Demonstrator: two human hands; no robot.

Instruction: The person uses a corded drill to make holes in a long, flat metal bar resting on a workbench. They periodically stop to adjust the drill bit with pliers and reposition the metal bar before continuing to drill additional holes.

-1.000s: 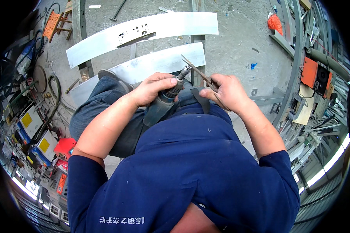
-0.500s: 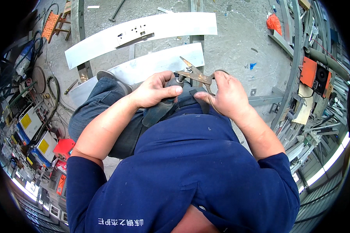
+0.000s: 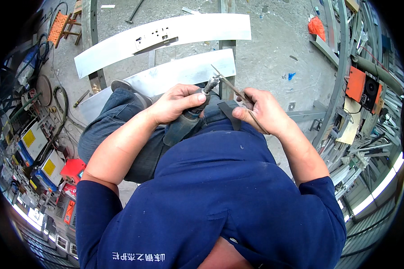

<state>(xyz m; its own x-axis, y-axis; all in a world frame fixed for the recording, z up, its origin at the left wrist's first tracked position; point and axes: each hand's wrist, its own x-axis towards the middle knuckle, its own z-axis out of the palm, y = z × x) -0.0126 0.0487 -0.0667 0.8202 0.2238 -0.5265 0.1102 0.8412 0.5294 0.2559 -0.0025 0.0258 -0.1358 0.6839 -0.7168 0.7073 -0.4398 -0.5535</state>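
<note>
My left hand (image 3: 178, 104) is closed round a die grinder (image 3: 187, 122) with a dark body, its metal nose (image 3: 212, 84) pointing up and away above my lap. My right hand (image 3: 261, 110) grips a rusty, scissor-like hand tool (image 3: 229, 85), turned nearly edge-on. The thin tip of this tool rises just beside the grinder's nose; whether the two touch I cannot tell. A dark flat strip (image 3: 229, 112) shows by my right thumb, at my lap.
Two curved pale metal plates (image 3: 202, 27) (image 3: 179, 69) lie ahead across steel beams (image 3: 227, 49). A small slotted plate (image 3: 156, 39) rests on the far one. Machines and cables crowd the left. At right are an orange-and-black machine (image 3: 364, 89) and piled metal lengths (image 3: 368, 148).
The scissor-like tool has turned from broadside to edge-on and come away from the grinder's side. The grinder's nose has tipped up and forward, showing more of it.
</note>
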